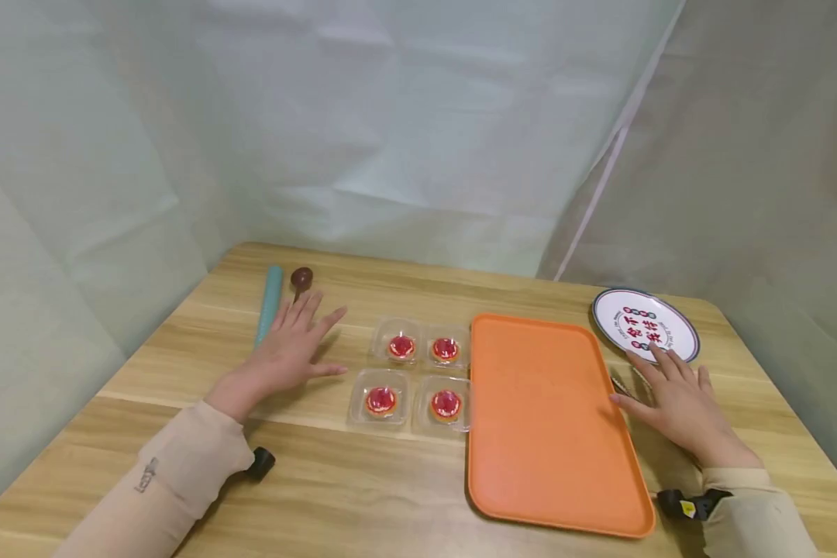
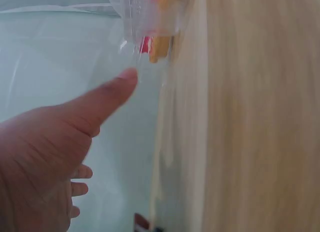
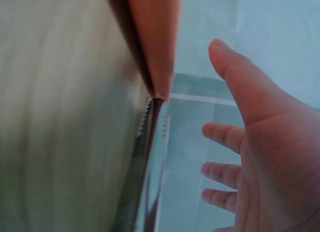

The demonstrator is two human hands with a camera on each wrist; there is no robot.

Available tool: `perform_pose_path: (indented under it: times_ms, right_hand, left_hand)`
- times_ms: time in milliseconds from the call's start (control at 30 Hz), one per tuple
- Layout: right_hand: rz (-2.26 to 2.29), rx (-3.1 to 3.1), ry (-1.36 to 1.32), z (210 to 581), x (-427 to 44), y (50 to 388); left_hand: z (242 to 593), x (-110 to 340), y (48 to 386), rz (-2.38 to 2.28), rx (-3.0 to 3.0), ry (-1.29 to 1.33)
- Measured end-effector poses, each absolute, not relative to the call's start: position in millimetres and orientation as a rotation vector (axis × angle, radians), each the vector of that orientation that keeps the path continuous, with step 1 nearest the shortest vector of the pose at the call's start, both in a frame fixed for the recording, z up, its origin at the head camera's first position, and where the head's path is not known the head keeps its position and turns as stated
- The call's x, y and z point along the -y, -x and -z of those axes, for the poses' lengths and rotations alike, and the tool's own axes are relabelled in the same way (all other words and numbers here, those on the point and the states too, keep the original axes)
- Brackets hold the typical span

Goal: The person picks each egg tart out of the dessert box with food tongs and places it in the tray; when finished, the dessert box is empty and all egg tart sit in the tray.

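Note:
My left hand point(image 1: 286, 353) hovers with spread fingers over the left half of the table, holding nothing. Just beyond it lie a teal textured rod point(image 1: 271, 298) and a brown spoon point(image 1: 302, 279), both partly covered by the hand. To its right stand several clear plastic boxes point(image 1: 360, 397), each with a red-topped tart point(image 1: 380, 401). My right hand point(image 1: 683, 403), also spread and without anything in it, is over the right edge of an orange tray point(image 1: 551, 426). Beneath that hand, metal tongs with toothed tips point(image 3: 161, 142) lie beside the tray, mostly hidden in the head view.
A white oval plate point(image 1: 659, 314) with a blue rim and red lettering sits at the back right, just past the right fingertips. Pale cloth sheets point(image 1: 404, 139) hang behind the wooden table point(image 1: 363, 488) and along its sides.

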State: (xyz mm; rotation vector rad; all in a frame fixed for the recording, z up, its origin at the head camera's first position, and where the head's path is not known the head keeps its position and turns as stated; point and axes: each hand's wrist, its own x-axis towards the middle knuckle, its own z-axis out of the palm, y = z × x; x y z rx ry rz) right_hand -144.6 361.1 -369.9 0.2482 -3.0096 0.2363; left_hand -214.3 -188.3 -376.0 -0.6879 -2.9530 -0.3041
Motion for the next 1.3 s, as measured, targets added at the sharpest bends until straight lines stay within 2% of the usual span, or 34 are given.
perform_pose_path:
  times_ms: [367, 867, 1300]
  right_hand:
    - [-0.149, 2.915, -0.352, 357, -347, 140]
    - [-0.103, 2.846, -0.545, 316, -286, 133]
    - [-0.185, 2.750, -0.767, 304, -236, 139]
  left_hand:
    - [358, 186, 211, 0.301, 2.876, 0.789]
    - [348, 185, 200, 0.749, 2.808, 0.918]
    - [351, 183, 200, 1.096, 2.864, 1.052]
